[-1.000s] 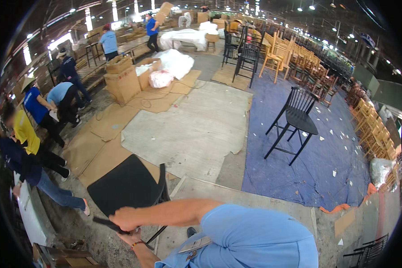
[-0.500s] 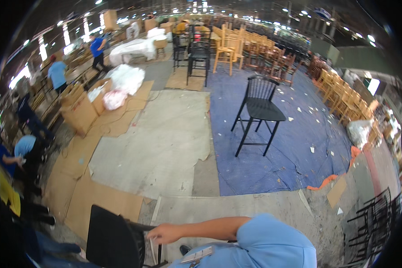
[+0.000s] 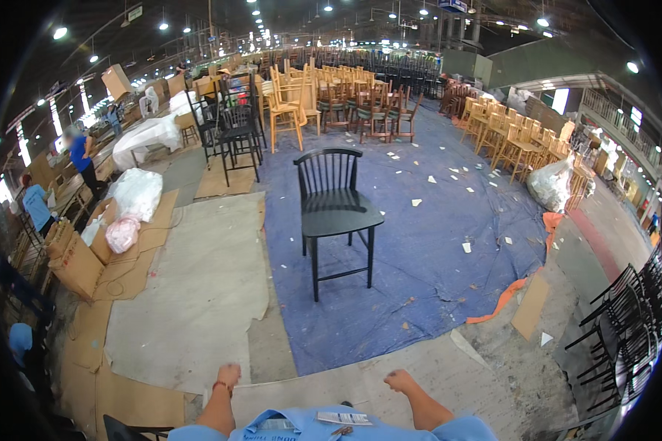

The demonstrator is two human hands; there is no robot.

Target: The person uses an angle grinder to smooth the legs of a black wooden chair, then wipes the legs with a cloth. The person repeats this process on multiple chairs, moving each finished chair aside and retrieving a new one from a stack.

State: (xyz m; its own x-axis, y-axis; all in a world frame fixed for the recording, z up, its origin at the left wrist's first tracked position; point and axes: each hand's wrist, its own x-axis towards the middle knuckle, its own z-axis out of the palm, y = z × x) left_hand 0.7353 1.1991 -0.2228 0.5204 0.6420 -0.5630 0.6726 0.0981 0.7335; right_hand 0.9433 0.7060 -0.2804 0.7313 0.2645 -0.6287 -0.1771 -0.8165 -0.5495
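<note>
My left hand (image 3: 229, 375), with a reddish band at the wrist, is held in front of me at the lower edge, its fingers curled and nothing seen in them. To the right, my right hand (image 3: 399, 381) is loosely closed, also holding nothing that shows. Both are apart from any furniture. Ahead of them a black spindle-back chair (image 3: 340, 213) with tall legs stands upright on a blue floor sheet (image 3: 434, 272). At the lower left, part of another black chair (image 3: 129, 428) shows near my left arm; most of it is cut off.
Grey sheeting (image 3: 191, 272) and flattened cardboard (image 3: 136, 400) cover the floor at left. Black chairs (image 3: 237, 132) and wooden chairs (image 3: 285, 110) stand farther off. Stacked black chairs (image 3: 625, 331) line the right edge. An open carton (image 3: 77, 261) and several people are at left.
My right hand has left the black chair at the lower left and moved right. My left hand has come into view. The view has turned right, so the standing chair appears farther left.
</note>
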